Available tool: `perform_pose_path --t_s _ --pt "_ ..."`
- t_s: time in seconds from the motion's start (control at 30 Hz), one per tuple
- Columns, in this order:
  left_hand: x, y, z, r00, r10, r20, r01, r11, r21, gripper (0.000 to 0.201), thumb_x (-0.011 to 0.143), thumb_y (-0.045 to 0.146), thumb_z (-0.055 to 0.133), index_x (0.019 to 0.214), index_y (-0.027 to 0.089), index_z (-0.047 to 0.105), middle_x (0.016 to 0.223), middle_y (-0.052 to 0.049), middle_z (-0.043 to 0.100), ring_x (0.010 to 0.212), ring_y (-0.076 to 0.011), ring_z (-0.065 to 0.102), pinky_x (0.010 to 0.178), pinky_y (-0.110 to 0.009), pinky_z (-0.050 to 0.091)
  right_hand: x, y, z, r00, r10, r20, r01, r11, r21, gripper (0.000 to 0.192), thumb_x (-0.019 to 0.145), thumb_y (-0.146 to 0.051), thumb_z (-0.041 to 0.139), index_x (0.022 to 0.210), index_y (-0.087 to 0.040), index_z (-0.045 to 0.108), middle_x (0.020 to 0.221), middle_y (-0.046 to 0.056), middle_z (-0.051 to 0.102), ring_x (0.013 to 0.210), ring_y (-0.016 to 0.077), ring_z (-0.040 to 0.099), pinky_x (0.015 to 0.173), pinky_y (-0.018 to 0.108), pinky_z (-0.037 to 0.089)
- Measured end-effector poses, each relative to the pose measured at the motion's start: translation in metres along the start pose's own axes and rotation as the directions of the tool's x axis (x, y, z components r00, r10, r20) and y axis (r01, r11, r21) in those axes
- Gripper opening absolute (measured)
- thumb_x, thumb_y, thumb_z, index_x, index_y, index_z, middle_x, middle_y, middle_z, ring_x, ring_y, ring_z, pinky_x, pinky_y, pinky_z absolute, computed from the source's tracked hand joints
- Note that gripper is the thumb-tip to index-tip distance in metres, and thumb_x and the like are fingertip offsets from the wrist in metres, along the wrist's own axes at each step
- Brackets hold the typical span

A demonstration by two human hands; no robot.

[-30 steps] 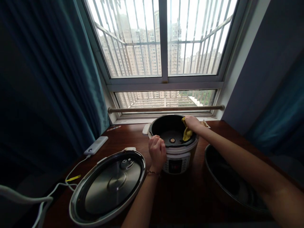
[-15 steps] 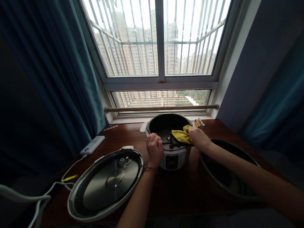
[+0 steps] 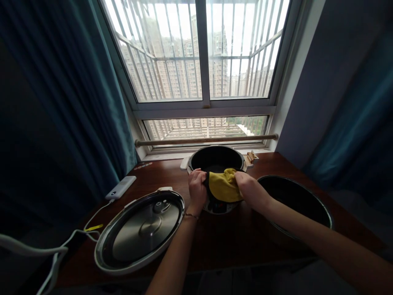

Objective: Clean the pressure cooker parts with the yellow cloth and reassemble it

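Note:
A yellow cloth [image 3: 223, 189] with a dark edge is spread between my two hands, over the near rim and front of an electric pressure cooker [image 3: 217, 209]. The cooker has no lid on it, and its dark inside shows behind the cloth. My left hand [image 3: 197, 187] is closed at the cloth's dark left edge, close to the cooker's rim. Bunched in my right hand [image 3: 250, 189] is the cloth's right end. Most of the cooker's control panel is hidden behind the cloth.
The cooker lid [image 3: 147, 231] lies underside up at the left. A dark inner pot [image 3: 302, 200] stands at the right, partly behind my right forearm. A white device [image 3: 121, 187] with a cable sits at the left edge of the wooden table [image 3: 221, 246]. Behind is a barred window.
My right hand has moved left and down, bringing the cloth from the cooker's right rim to its front, where it now lies spread. My left hand has shifted slightly left, against the cloth's edge.

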State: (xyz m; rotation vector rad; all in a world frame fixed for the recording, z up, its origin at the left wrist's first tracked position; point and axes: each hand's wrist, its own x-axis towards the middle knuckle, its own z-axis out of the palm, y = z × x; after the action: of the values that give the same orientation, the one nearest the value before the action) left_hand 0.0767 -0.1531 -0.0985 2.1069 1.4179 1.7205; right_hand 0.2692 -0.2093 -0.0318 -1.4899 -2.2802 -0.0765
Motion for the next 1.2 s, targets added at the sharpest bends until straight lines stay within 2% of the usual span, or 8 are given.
perform_pose_path --t_s 0.13,0.3,0.5,0.67,0.8,1.03,1.1,1.2 --pt "0.002 0.013 -0.017 0.986 -0.152 0.075 0.166 0.951 -0.261 0.034 0.092 0.031 0.031 0.103 0.018 0.061 0.109 -0.008 0.062 0.112 -0.0199 0.05 0.101 -0.04 0.032 -0.012 -0.002 -0.002 0.998 -0.053 -0.031 0.06 0.962 0.265 0.02 0.086 -0.008 0.037 0.095 -0.014 0.054 0.091 0.008 0.063 0.087 0.0162 0.06 0.079 0.027 0.047" --pt "-0.011 0.038 -0.046 0.886 -0.446 0.126 0.454 0.782 -0.427 0.036 0.08 0.04 0.056 0.107 0.015 0.055 0.107 -0.01 0.063 0.099 -0.0207 0.059 0.087 -0.035 0.045 -0.01 -0.022 -0.004 0.987 -0.081 -0.142 0.13 0.917 0.377 0.02 0.089 -0.014 0.035 0.094 -0.014 0.055 0.093 0.009 0.063 0.089 0.0169 0.061 0.081 0.03 0.048" --pt "-0.03 0.055 -0.062 0.79 -0.439 0.427 0.593 0.721 -0.357 0.049 0.068 0.035 0.069 0.111 0.017 0.053 0.104 -0.008 0.064 0.091 -0.0219 0.061 0.078 -0.032 0.048 0.012 -0.056 0.01 0.94 -0.155 -0.305 0.264 0.895 0.359 0.026 0.089 -0.014 0.036 0.108 -0.012 0.053 0.106 0.012 0.062 0.102 0.0177 0.057 0.091 0.032 0.046" --pt "-0.013 0.047 -0.059 0.855 -0.479 0.198 0.492 0.87 -0.021 0.018 0.079 0.031 0.052 0.086 0.017 0.061 0.083 -0.005 0.066 0.078 -0.0202 0.06 0.07 -0.03 0.044 0.025 -0.075 0.03 0.994 -0.057 -0.094 0.063 0.996 0.064 0.046 0.084 -0.013 0.047 0.129 -0.005 0.044 0.13 0.023 0.046 0.124 0.0324 0.04 0.099 0.047 0.037" --pt "0.006 0.031 -0.05 0.905 -0.422 -0.045 0.407 0.834 0.373 0.016 0.082 0.028 0.047 0.088 0.02 0.059 0.08 -0.006 0.065 0.074 -0.0218 0.059 0.067 -0.032 0.041 0.022 -0.075 0.031 0.999 0.035 -0.016 -0.035 0.999 0.003 0.067 0.078 -0.023 0.06 0.135 0.003 0.034 0.134 0.026 0.041 0.129 0.0365 0.032 0.105 0.049 0.027" --pt "0.01 0.007 -0.032 0.939 -0.273 -0.21 0.343 0.694 0.633 0.018 0.082 0.024 0.045 0.092 0.016 0.057 0.095 -0.014 0.058 0.091 -0.0316 0.052 0.073 -0.043 0.04 -0.004 -0.044 0.035 0.932 0.25 -0.262 -0.211 0.963 0.17 0.04 0.088 -0.023 0.042 0.123 -0.006 0.051 0.131 0.015 0.05 0.129 0.0274 0.033 0.107 0.047 0.024" --pt "0.008 0.006 -0.03 0.956 -0.171 -0.24 0.286 0.731 0.619 0.022 0.083 0.024 0.045 0.099 0.015 0.056 0.106 -0.016 0.054 0.098 -0.0324 0.048 0.079 -0.047 0.039 -0.01 -0.031 0.048 0.889 0.309 -0.338 -0.249 0.946 0.209 0.039 0.09 -0.022 0.039 0.123 -0.006 0.051 0.131 0.014 0.05 0.128 0.0264 0.035 0.106 0.047 0.026" --pt "0.004 0.007 -0.025 0.996 -0.006 -0.09 0.052 0.857 0.513 0.02 0.086 0.019 0.042 0.098 0.017 0.058 0.105 -0.013 0.054 0.101 -0.0275 0.047 0.087 -0.044 0.038 -0.013 -0.015 0.072 0.846 0.3 -0.441 -0.211 0.948 0.239 0.037 0.091 -0.021 0.037 0.124 -0.01 0.05 0.132 0.012 0.049 0.128 0.0249 0.035 0.106 0.049 0.027"
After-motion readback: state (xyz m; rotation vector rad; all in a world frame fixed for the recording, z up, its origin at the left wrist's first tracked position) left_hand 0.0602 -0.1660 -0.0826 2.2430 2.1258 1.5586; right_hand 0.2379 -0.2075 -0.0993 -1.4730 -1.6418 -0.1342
